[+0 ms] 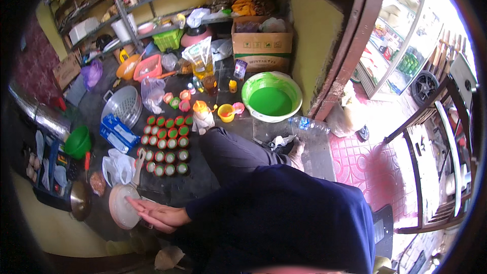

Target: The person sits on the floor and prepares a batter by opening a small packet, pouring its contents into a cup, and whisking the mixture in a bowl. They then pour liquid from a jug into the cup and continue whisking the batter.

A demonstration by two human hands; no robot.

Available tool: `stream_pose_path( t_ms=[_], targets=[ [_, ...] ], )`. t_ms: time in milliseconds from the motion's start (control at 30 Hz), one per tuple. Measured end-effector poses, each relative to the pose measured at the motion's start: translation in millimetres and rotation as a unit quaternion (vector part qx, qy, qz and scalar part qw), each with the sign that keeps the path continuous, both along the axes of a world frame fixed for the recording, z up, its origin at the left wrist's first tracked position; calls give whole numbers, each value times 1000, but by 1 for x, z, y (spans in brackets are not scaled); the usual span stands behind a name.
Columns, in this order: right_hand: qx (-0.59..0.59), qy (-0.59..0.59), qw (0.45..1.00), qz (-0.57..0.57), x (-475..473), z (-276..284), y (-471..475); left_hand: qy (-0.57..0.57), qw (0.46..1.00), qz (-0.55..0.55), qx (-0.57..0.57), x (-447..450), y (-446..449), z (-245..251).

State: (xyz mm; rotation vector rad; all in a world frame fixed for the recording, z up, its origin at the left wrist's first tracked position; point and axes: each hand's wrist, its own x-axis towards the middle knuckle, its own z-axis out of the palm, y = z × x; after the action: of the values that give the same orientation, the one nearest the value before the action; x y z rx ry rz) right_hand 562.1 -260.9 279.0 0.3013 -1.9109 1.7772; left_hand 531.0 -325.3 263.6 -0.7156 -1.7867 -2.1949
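Note:
One of my hands, seemingly my left hand [161, 214], reaches over a round whitish lid [124, 207] at the lower left, palm down or sideways, its fingertips over the lid's surface. Whether it grips the lid is unclear. My other hand is out of view. Rows of small round cups [170, 144], several with green filling and others pale inside, stand on the dark floor. Beyond my bent leg is a large basin [272, 99] of green batter. A yellow cup [226, 113] and an orange-topped squeeze bottle [202, 108] stand between the cups and the basin.
A metal colander [121, 106], a blue packet [119, 133], a white plastic bag [118, 167] and a green bowl [77, 142] lie to the left. Oil pouches [201, 61] and a cardboard box [262, 47] stand at the back, near loaded shelves. A plastic bottle [309, 124] lies by the doorway.

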Motion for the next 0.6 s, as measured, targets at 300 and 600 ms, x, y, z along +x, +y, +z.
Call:
stream_pose_path(
  t_ms=[300, 600],
  targets=[
    [-143, 100, 972, -159, 65, 49, 75, -34, 928, -364, 65, 87, 70, 36],
    [-136, 25, 887, -441, 196, 49, 227, 90, 772, -619, -119, 140, 83, 68]
  ],
)
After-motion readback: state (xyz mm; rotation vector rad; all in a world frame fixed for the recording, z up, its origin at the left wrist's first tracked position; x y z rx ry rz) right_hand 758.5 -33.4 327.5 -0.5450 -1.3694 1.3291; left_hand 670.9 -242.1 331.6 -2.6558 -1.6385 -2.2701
